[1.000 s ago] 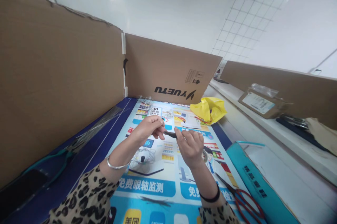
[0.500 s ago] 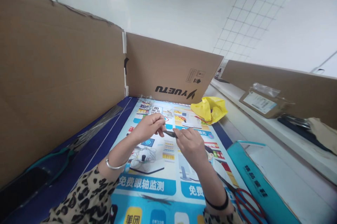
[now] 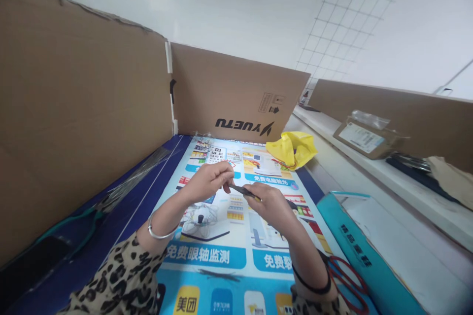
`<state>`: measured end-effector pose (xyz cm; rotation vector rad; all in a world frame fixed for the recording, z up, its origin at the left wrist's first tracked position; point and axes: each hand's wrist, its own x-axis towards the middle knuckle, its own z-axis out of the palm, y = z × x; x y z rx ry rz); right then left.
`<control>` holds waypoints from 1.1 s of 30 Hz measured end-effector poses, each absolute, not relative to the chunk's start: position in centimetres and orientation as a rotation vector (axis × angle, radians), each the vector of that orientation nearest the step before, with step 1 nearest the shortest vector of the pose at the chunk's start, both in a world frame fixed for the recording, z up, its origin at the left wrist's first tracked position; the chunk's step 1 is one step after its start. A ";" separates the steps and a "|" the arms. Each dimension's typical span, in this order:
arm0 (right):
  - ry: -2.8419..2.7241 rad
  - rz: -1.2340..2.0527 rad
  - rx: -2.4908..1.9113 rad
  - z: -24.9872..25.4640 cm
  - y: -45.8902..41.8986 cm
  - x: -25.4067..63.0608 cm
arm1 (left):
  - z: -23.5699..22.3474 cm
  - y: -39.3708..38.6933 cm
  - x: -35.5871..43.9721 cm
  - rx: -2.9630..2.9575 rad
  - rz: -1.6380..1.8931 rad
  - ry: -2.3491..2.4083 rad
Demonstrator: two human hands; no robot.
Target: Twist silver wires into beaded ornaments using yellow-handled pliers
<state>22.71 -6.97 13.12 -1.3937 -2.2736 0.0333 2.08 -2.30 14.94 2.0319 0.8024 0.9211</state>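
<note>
My left hand (image 3: 210, 181) and my right hand (image 3: 272, 202) are held together above a printed poster (image 3: 229, 236) on the table. Both are closed in a pinch on one thin dark strip (image 3: 242, 190) that runs between their fingertips. The left hand pinches its left end, the right hand grips the other end. A silver bangle (image 3: 158, 231) sits on my left wrist and a black band (image 3: 312, 283) on my right wrist. Both sleeves have a leopard print.
Cardboard walls (image 3: 74, 122) stand at the left and the back. A yellow plastic bag (image 3: 291, 148) lies at the back right. Red-handled scissors (image 3: 345, 280) lie by my right forearm, next to a teal bag (image 3: 354, 251). A bundle of thin wires (image 3: 136, 177) lies at the left.
Both hands have stayed joined on the strip; the right hand has turned and dropped slightly, so more of the strip shows. The view has shifted a little.
</note>
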 end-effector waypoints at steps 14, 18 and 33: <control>-2.066 -1.016 -1.023 12.7 -7.4 21.2 | 14.1 -1.1 2.6 1.397 0.926 0.841; -2.076 -1.071 -0.991 12.1 -7.4 20.9 | 13.8 -1.4 3.0 1.405 0.936 0.830; -2.090 -1.040 -0.977 12.0 -7.5 20.7 | 13.4 -1.9 3.7 1.331 0.895 0.731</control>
